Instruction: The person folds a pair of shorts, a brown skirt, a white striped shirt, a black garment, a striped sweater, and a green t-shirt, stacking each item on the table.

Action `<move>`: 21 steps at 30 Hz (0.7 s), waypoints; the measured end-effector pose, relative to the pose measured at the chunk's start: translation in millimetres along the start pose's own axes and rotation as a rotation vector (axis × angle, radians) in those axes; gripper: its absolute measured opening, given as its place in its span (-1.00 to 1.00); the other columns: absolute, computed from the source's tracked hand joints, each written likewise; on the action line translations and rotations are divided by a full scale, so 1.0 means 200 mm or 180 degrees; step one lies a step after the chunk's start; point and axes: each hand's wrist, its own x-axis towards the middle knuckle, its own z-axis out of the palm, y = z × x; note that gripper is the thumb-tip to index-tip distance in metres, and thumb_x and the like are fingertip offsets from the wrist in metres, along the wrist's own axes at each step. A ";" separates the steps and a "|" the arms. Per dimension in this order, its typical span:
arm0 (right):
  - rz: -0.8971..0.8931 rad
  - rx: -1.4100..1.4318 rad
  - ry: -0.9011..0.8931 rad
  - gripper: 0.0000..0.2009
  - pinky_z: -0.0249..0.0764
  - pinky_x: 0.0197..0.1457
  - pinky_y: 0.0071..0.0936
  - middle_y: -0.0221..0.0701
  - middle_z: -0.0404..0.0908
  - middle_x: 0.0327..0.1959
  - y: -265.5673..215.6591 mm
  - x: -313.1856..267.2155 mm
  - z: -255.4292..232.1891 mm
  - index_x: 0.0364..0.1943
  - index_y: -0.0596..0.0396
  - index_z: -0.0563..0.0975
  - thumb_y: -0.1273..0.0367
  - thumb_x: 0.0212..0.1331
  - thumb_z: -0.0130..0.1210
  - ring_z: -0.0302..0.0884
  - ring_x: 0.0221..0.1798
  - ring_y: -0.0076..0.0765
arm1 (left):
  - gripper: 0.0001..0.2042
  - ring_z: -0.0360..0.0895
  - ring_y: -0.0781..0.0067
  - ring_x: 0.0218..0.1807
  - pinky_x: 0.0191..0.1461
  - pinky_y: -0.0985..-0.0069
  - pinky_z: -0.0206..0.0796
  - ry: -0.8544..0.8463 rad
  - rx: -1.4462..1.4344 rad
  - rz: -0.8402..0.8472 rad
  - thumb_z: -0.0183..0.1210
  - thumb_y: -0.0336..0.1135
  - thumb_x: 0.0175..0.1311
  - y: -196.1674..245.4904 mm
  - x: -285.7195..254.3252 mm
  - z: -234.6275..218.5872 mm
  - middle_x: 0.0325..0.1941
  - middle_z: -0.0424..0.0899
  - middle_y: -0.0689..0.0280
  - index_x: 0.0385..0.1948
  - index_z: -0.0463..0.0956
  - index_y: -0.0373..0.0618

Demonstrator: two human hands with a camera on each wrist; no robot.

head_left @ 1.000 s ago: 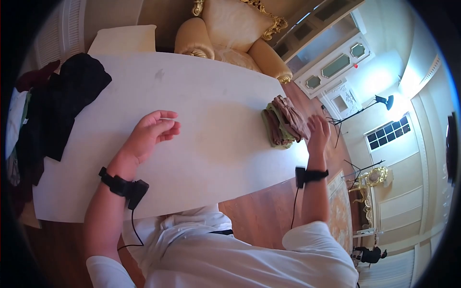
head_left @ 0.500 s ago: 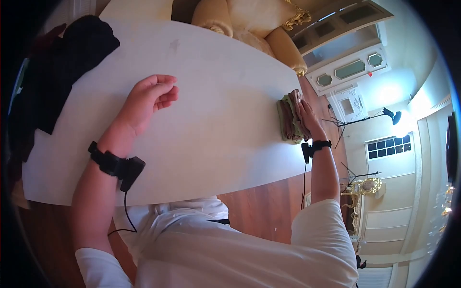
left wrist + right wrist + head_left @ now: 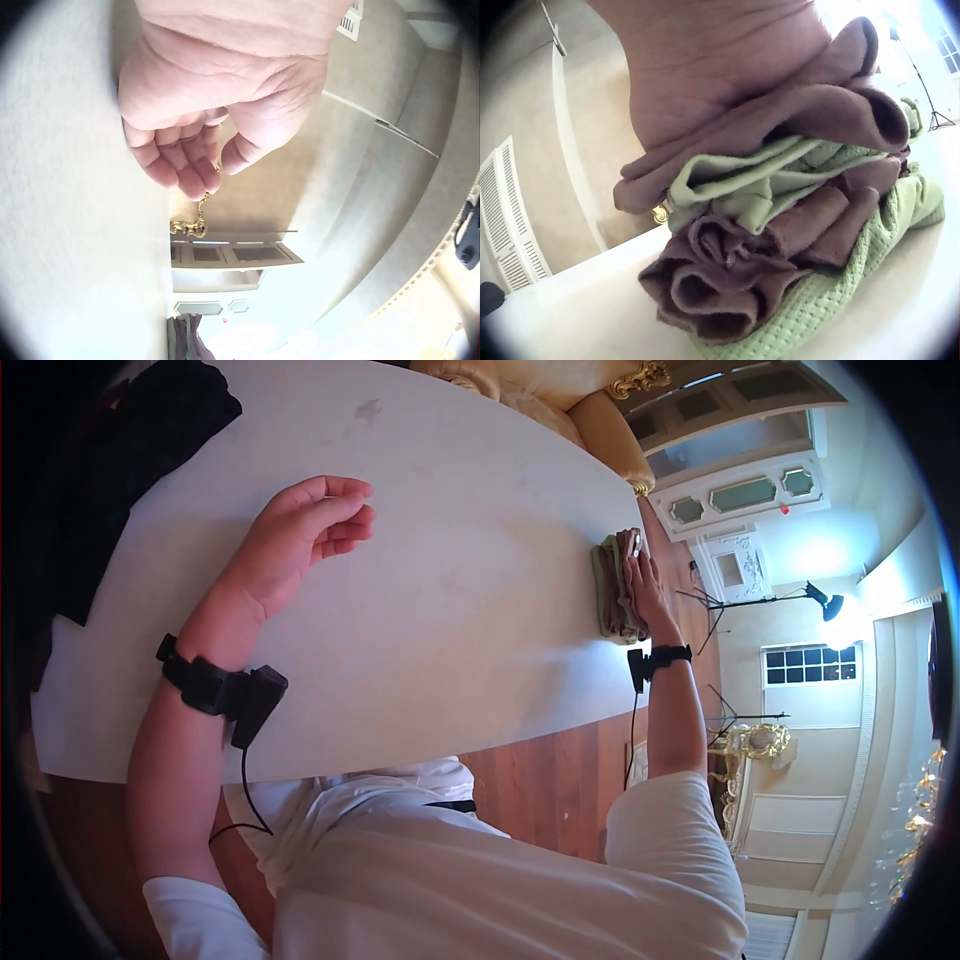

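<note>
A stack of folded mauve and green cloths [image 3: 612, 592] stands at the right end of the white table [image 3: 430, 580]. My right hand [image 3: 648, 588] lies on top of it with fingers extended; in the right wrist view the palm [image 3: 712, 67] presses on the top mauve cloth [image 3: 780, 124], its fingers hidden behind. My left hand [image 3: 305, 540] rests by its edge on or just over the table, fingers loosely curled and holding nothing. In the left wrist view a gap shows between the thumb and fingers of that hand [image 3: 217, 105].
Dark clothes [image 3: 120, 470] lie in a heap at the table's left end. A gold armchair [image 3: 610, 440] stands beyond the far edge. Past the right end are a lamp on a stand [image 3: 825, 600] and a carved gold piece of furniture [image 3: 765, 740].
My right hand has come down from beside the stack onto its top, and the stack looks flatter. The head view has shifted; my left hand keeps its loose curl.
</note>
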 end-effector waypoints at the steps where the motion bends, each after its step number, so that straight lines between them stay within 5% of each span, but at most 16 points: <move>1: 0.0072 -0.0065 -0.0112 -0.36 0.28 0.56 0.08 0.03 0.16 0.61 -0.02 0.00 -0.02 0.52 0.00 0.28 0.30 0.36 0.14 0.17 0.56 0.40 | -0.71 0.66 0.54 0.03 0.24 0.51 0.43 -0.0010 0.0009 0.0006 0.21 -0.12 0.51 0.00 0.00 0.00 -0.05 0.73 0.37 0.09 0.60 -0.06; 5: 0.0453 0.0075 -0.0264 -0.36 0.17 0.62 0.02 -0.02 0.16 0.62 -0.07 0.03 -0.06 0.56 -0.02 0.25 0.01 0.51 -0.01 0.11 0.62 0.28 | -0.76 0.64 0.61 -0.02 0.20 0.57 0.45 -0.0140 0.0000 -0.0053 0.19 -0.20 0.53 0.00 0.01 -0.01 -0.09 0.70 0.41 0.09 0.59 -0.06; 11: 0.1522 0.1393 -0.0119 -0.33 0.05 0.62 0.30 -0.11 0.09 0.66 -0.18 0.06 -0.15 0.60 -0.28 0.18 -0.20 0.53 -0.23 -0.01 0.65 0.42 | -0.75 0.65 0.54 0.01 0.20 0.51 0.47 -0.0348 0.0056 -0.0067 0.18 -0.21 0.53 -0.01 0.02 -0.03 -0.04 0.71 0.35 0.11 0.56 -0.07; 14: 0.1609 0.0992 -0.0431 -0.29 -0.04 0.61 0.44 -0.15 0.00 0.71 -0.22 0.08 -0.26 0.63 -0.29 0.11 -0.20 0.51 -0.20 -0.10 0.69 0.39 | -0.71 0.65 0.52 0.02 0.20 0.48 0.49 -0.0407 0.0030 -0.0059 0.20 -0.22 0.52 -0.02 0.03 -0.03 -0.02 0.71 0.32 0.15 0.52 -0.07; 17: 0.1683 0.0231 -0.0180 -0.32 0.00 0.64 0.27 -0.06 0.11 0.66 -0.43 0.10 -0.52 0.62 -0.23 0.16 -0.14 0.54 -0.16 -0.04 0.70 0.22 | -0.64 0.66 0.51 0.03 0.21 0.47 0.49 -0.0405 0.0053 0.0065 0.22 -0.19 0.51 -0.02 0.03 -0.03 -0.02 0.71 0.32 0.23 0.46 -0.07; 21: 0.1063 0.0765 -0.0217 -0.44 0.07 0.59 0.33 -0.07 0.21 0.61 -0.43 0.16 -0.52 0.51 -0.22 0.34 0.05 0.48 0.02 0.07 0.63 0.32 | -0.54 0.68 0.49 0.01 0.20 0.45 0.51 -0.0417 0.0089 0.0159 0.27 -0.18 0.48 -0.05 0.05 -0.04 -0.01 0.71 0.28 0.31 0.39 -0.07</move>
